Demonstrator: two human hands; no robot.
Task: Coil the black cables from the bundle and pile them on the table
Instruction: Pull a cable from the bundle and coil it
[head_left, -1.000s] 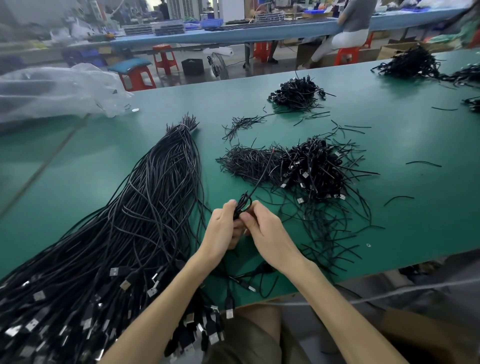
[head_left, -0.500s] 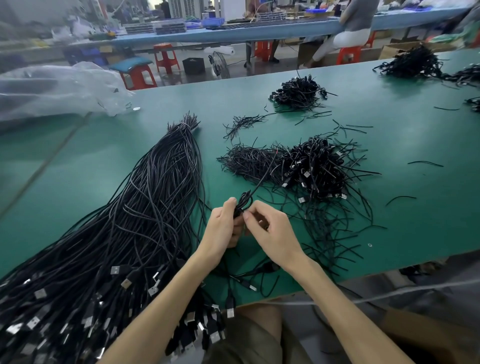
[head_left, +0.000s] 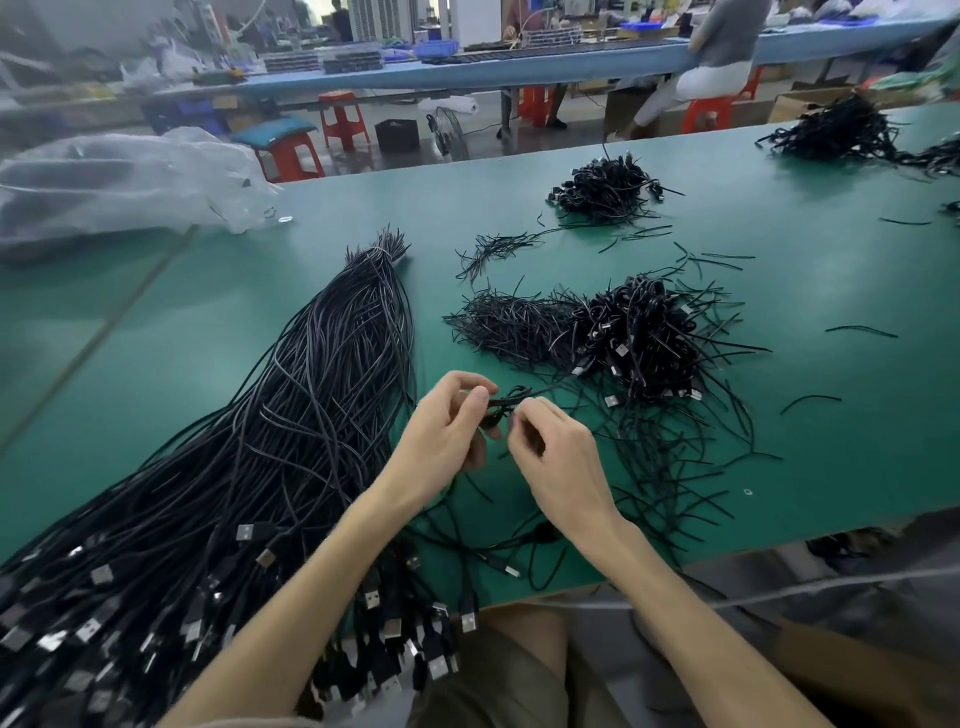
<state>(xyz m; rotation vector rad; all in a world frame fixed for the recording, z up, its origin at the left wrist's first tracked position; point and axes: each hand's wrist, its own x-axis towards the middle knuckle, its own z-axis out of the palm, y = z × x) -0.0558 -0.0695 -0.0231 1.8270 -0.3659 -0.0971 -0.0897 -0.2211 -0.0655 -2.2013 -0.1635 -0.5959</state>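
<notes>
Green counter (head_left: 779, 467), head view, the only view. The left hand (head_left: 447, 441) and right hand (head_left: 556, 457) meet just above the counter near its front edge, the fingers (head_left: 480, 397) of each pinched narrow on one small coiled cable (head_left: 506, 402); its short axis of loops lies roughly left to right between the hands, with a loose tail trailing toward the right. To the left lies the uncoiled bundle (head_left: 311, 415), long axis running from the far tip down toward the near left corner, USB plugs (head_left: 244, 532) at the near end. To the right sits the pile of coiled cables (head_left: 639, 338), with a smaller heap (head_left: 602, 189) farther back. Judged progress: part done; the bundle remains large, so most coiling appears left.
</notes>
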